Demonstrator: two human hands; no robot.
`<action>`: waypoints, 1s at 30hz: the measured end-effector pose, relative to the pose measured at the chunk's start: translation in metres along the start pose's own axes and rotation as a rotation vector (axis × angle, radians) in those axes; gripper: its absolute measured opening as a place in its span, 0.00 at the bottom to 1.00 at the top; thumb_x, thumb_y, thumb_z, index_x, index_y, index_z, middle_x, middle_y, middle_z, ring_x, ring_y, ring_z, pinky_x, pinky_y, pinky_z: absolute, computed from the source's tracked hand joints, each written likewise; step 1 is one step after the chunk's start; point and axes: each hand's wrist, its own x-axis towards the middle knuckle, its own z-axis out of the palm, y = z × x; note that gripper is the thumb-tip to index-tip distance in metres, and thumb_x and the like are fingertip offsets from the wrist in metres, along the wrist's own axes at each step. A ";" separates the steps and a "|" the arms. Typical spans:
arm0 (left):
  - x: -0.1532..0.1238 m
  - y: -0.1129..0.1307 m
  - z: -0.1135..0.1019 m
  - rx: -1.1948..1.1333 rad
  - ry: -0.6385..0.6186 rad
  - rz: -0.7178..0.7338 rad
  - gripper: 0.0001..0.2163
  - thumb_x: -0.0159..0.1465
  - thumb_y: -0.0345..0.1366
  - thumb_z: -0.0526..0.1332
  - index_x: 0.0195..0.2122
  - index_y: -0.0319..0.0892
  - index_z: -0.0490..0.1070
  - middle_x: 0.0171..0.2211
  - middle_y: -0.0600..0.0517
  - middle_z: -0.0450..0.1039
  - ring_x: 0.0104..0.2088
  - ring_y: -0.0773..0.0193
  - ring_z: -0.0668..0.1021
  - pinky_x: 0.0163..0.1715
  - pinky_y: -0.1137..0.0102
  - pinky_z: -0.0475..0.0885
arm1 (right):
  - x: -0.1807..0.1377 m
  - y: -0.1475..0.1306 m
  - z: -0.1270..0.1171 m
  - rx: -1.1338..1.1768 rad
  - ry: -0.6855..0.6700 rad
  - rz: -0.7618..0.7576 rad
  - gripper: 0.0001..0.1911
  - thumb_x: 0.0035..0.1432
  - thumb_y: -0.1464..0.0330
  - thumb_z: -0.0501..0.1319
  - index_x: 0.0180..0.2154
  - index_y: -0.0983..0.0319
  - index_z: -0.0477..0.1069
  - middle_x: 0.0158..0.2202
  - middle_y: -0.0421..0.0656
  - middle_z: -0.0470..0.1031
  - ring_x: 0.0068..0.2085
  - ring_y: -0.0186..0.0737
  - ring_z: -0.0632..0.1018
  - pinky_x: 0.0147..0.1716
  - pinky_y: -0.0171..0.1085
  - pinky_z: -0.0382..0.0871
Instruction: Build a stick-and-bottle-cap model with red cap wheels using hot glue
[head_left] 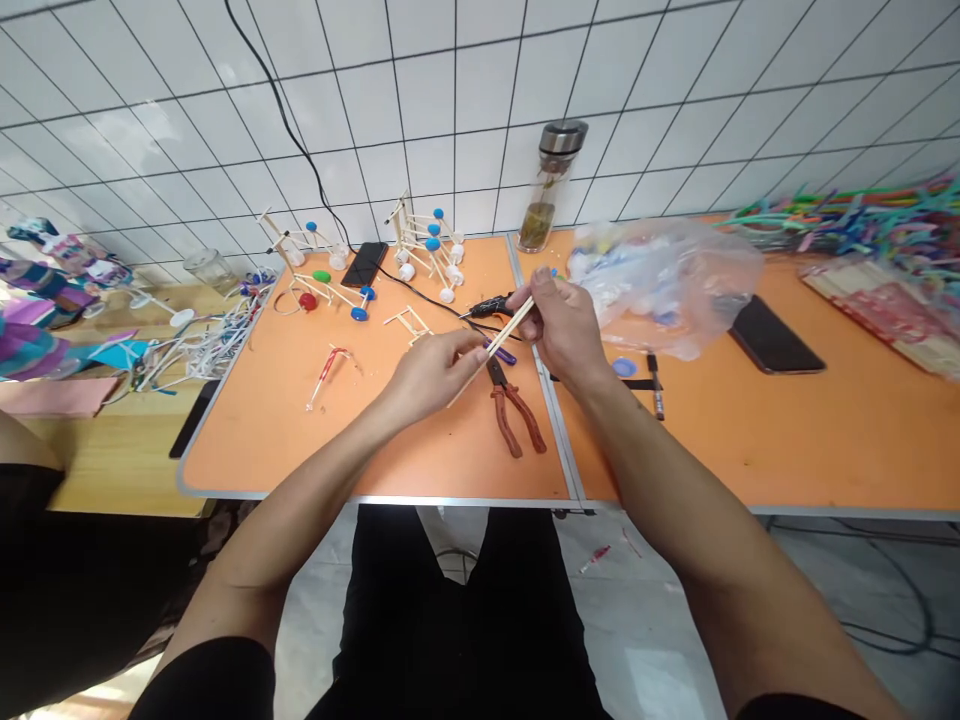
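A pair of thin pale wooden chopsticks (510, 327) slants above the orange table. Their upper end is pinched in my right hand (561, 325). Lower down, my left hand (435, 375) closes thumb and fingers on the same chopsticks. Pliers with red-brown handles (517, 410) lie just under my hands. Beside their jaws is a purple-handled tool (501, 352), partly hidden. A black glue gun (491, 306) rests behind my right hand. Left of it lies a small stick frame (409, 325), its near end covered by my left hand.
Stick models with coloured caps (431, 250) stand at the back, near a phone (365, 264) and a glass bottle (551, 190). On the right are a plastic bag (667, 280), another phone (776, 335), a marker (655, 385) and a chopstick pack (885, 310). Someone sits at left.
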 end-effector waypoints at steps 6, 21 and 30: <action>0.014 -0.014 0.021 -0.402 -0.234 -0.116 0.16 0.65 0.50 0.73 0.34 0.40 0.83 0.32 0.47 0.87 0.31 0.63 0.78 0.36 0.70 0.69 | -0.001 0.001 0.002 0.048 -0.089 0.075 0.41 0.54 0.26 0.69 0.31 0.58 0.76 0.19 0.36 0.68 0.20 0.32 0.68 0.19 0.34 0.59; 0.009 -0.028 0.024 -0.693 -0.232 -0.258 0.28 0.57 0.62 0.79 0.36 0.38 0.85 0.34 0.42 0.89 0.27 0.67 0.78 0.28 0.74 0.71 | -0.017 -0.005 0.011 -0.102 -0.301 0.094 0.32 0.59 0.38 0.77 0.30 0.58 0.73 0.23 0.36 0.71 0.25 0.33 0.69 0.25 0.36 0.64; 0.010 -0.028 0.021 -0.695 -0.147 -0.238 0.25 0.55 0.59 0.81 0.34 0.40 0.85 0.33 0.45 0.88 0.29 0.66 0.81 0.29 0.74 0.72 | -0.020 -0.005 0.013 -0.138 -0.301 0.057 0.34 0.58 0.36 0.76 0.29 0.57 0.71 0.24 0.37 0.72 0.25 0.34 0.70 0.26 0.37 0.63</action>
